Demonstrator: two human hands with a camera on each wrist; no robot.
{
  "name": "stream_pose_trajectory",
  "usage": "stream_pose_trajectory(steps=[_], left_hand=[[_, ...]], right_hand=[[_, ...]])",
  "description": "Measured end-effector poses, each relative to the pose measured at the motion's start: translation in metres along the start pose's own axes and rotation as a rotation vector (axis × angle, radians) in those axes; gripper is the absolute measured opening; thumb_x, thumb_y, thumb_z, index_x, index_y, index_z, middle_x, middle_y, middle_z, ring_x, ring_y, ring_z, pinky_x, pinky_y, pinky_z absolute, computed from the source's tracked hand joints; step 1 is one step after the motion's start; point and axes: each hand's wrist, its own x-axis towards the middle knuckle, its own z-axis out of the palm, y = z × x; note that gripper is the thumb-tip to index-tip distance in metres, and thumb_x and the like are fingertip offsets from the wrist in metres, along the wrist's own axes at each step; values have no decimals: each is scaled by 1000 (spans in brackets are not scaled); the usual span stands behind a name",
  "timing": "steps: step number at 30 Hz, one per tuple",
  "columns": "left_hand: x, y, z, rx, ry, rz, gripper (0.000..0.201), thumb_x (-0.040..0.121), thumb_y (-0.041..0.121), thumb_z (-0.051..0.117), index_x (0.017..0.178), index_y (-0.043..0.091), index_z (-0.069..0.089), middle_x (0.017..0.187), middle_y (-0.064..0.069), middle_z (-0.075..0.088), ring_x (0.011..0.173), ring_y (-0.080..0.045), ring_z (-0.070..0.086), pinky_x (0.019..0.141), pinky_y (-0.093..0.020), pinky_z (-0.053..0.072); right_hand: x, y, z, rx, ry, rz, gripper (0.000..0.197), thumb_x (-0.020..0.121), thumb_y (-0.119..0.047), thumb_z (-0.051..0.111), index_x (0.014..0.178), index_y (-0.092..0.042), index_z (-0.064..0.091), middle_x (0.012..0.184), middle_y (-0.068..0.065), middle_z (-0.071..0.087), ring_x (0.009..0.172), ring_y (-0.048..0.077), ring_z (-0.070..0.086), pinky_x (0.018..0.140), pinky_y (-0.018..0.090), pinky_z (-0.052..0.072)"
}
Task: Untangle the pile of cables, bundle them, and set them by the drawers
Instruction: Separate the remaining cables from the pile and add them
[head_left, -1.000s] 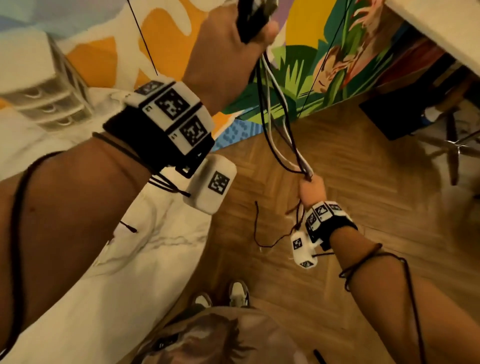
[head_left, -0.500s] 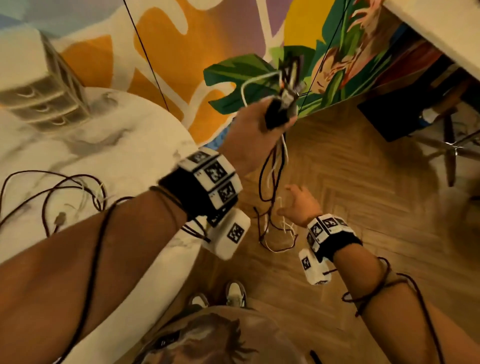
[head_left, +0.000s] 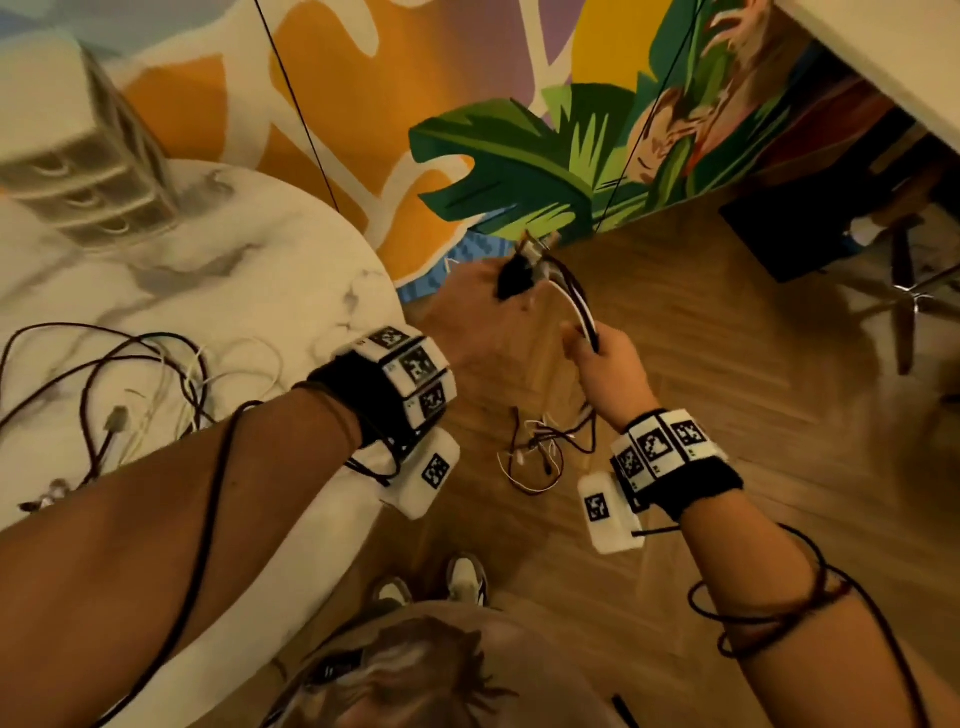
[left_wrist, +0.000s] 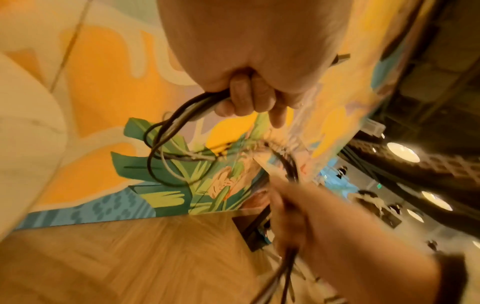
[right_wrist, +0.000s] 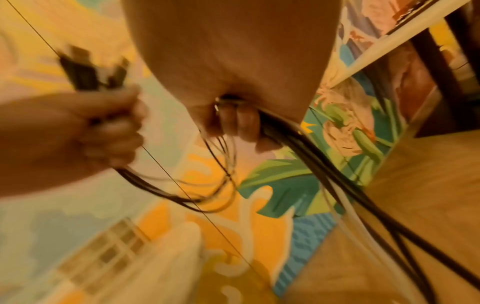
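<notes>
Head view shows your left hand (head_left: 483, 312) curled tight around the plug ends of the cable bunch (head_left: 569, 296), out past the table's (head_left: 218, 270) right edge. Your right hand (head_left: 605, 364) grips the same bunch just below. More cables (head_left: 130, 374) lie near the table's left edge, with the drawers (head_left: 78, 156) at its far-left corner.

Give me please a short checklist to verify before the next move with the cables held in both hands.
1. Left hand grips the plug ends of the held cables: ok.
2. Right hand grips the same cables lower down: ok.
3. Loose tails off the floor: not ok, they trail on it.
4. All cables gathered: not ok, a tangle lies on the marble table.
5. Held cables free of knots: cannot tell.
6. Drawers in view on the table: ok.
</notes>
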Motion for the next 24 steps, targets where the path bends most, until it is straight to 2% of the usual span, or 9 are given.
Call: stream_pose_trajectory(steps=[4, 6, 9, 12, 14, 16, 18, 20, 24], left_hand=[[12, 5, -32, -19, 96, 17, 34, 92, 38, 55, 62, 23, 50, 58, 7, 51, 49, 0, 47, 55, -16, 35], [15, 10, -41, -52, 86, 41, 40, 93, 39, 52, 57, 24, 46, 53, 9, 46, 47, -3, 43, 54, -19, 33], [13, 18, -38, -227, -47, 34, 42, 96, 35, 49, 57, 20, 44, 51, 11, 43, 45, -6, 37, 50, -19, 32], [-1, 18, -13, -364, -181, -57, 38, 97, 30, 47, 61, 18, 48, 55, 7, 46, 48, -9, 38, 47, -19, 34], [-15, 12, 10, -426, -248, -134, 38, 96, 28, 49, 60, 17, 48, 51, 11, 47, 46, -6, 41, 51, -20, 36], [-26, 4, 29, -435, -244, -218, 36, 94, 31, 53, 62, 16, 48, 53, 11, 51, 52, -5, 48, 63, -25, 43], [-32, -4, 39, -420, -176, -273, 26, 91, 35, 56, 73, 17, 52, 67, 8, 57, 66, -7, 55, 78, -27, 47], [-37, -6, 39, -369, -121, -266, 22, 89, 35, 59, 90, 14, 55, 80, 3, 60, 80, -10, 60, 77, -17, 44], [-46, -6, 31, -115, 36, -59, 26, 80, 31, 70, 96, 18, 53, 99, -2, 58, 98, -19, 57, 90, -31, 44]], right_hand=[[-8, 58, 3, -188, 103, 197, 38, 96, -29, 50, 60, -16, 49, 56, 1, 47, 56, 21, 46, 55, 30, 33], [-12, 88, 8, -352, -28, 372, 30, 93, -32, 53, 83, -6, 64, 73, 11, 62, 71, 29, 58, 61, 31, 40], [-17, 110, 12, -560, -325, 521, 40, 87, -39, 61, 112, -8, 63, 104, 14, 66, 94, 31, 62, 75, 35, 51], [-20, 77, 13, -477, -297, 278, 62, 78, -35, 74, 133, -17, 50, 131, 11, 51, 122, 24, 49, 99, 36, 44], [-25, 33, 8, -61, -265, 1, 66, 74, -16, 79, 131, -21, 48, 126, 1, 51, 115, 4, 51, 96, 22, 42], [-28, -9, 5, 243, -362, -184, 57, 73, 6, 73, 118, -19, 51, 112, -2, 59, 102, -1, 60, 86, 16, 48], [-27, -31, 10, 287, -387, -242, 54, 74, 14, 68, 117, -13, 48, 107, -3, 60, 99, -1, 62, 81, 16, 50], [-27, -36, 19, 273, -326, -267, 40, 83, 11, 60, 117, -8, 50, 102, -3, 60, 94, -6, 60, 80, 14, 49], [-32, -38, 33, 185, -265, -139, 31, 94, 3, 48, 125, 4, 47, 105, -3, 51, 76, -9, 52, 79, 21, 48]])
